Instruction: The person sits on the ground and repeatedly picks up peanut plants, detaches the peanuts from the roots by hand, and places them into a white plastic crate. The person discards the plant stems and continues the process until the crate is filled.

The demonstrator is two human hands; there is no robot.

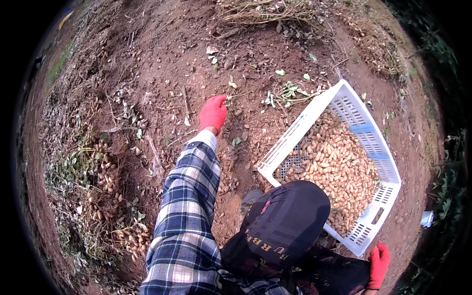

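My left hand point(214, 115), in a red knit glove, reaches out low over the reddish soil. Its fingers are bunched, and a small pale bit point(228, 98) shows by the fingertips; whether it is held is unclear. Just beyond lies a loose peanut pod point(232, 84). My right hand point(379, 263), also red-gloved, hangs beside my bent knee, close to the lower corner of a white plastic crate point(377, 228). Its fingers are partly curled, and their inner side is hidden. Unshelled peanuts point(343, 166) cover most of the crate's floor, leaving some dark mesh bare at the left.
Pulled peanut plants with pods point(103, 184) lie in a long heap on the left. More dry plants point(269, 14) are piled ahead, and another row point(379, 51) runs at upper right. My dark-trousered knee point(284, 221) overlaps the crate's near edge. Green foliage point(448, 199) borders the right.
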